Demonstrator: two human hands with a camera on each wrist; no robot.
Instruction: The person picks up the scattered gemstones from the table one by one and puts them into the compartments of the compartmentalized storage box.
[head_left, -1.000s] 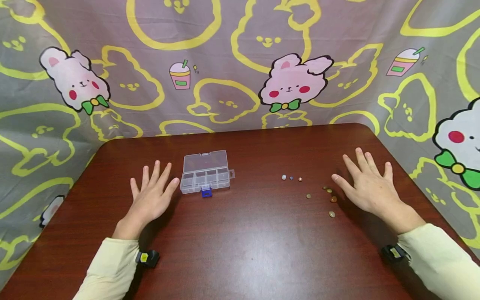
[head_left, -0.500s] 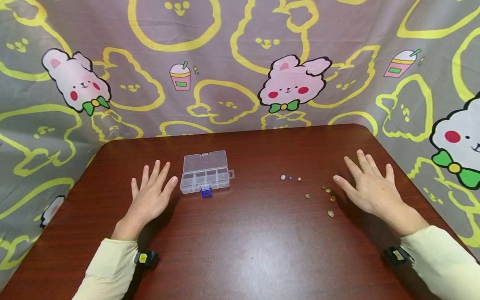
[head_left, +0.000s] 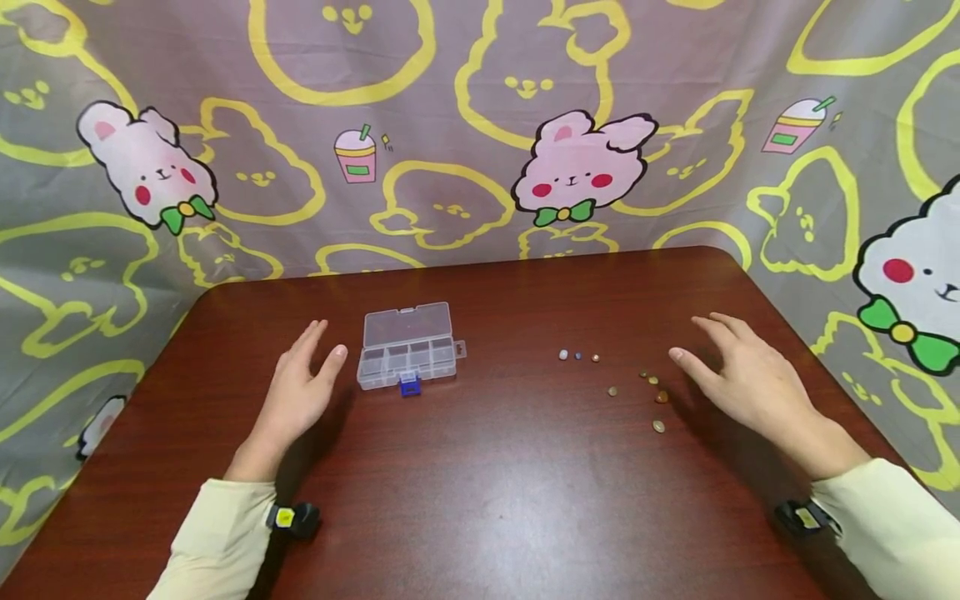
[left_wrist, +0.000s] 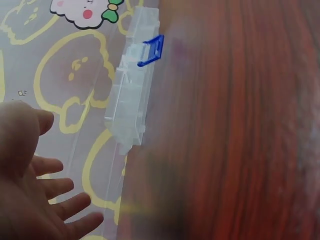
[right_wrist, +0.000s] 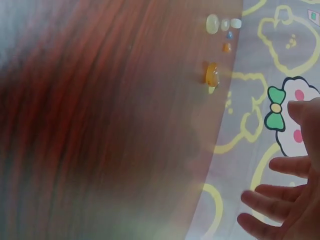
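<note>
My left hand (head_left: 294, 396) hovers over the table just left of a clear plastic compartment box (head_left: 408, 362), its fingers extended and holding nothing. The box stands with its lid (head_left: 407, 325) raised at the back and a blue latch (head_left: 410, 386) hanging at the front. On the right, my right hand (head_left: 757, 392) is held with loose, extended fingers beside several small stones. Nearest it are an amber stone (head_left: 662, 397) and a pale oval stone (head_left: 658, 427). A white stone (head_left: 563, 355) lies farther left in a short row. The right wrist view also shows the amber stone (right_wrist: 212, 75).
The dark red-brown wooden table (head_left: 495, 500) has rounded far corners. A patterned cloth (head_left: 442, 100) hangs behind it and along both sides. Each sleeve cuff carries a small black wrist device.
Both hands have turned from palms down with spread fingers to a more sideways pose, fingers closer together. The box and stones stay in place; the head view shifts slightly.
</note>
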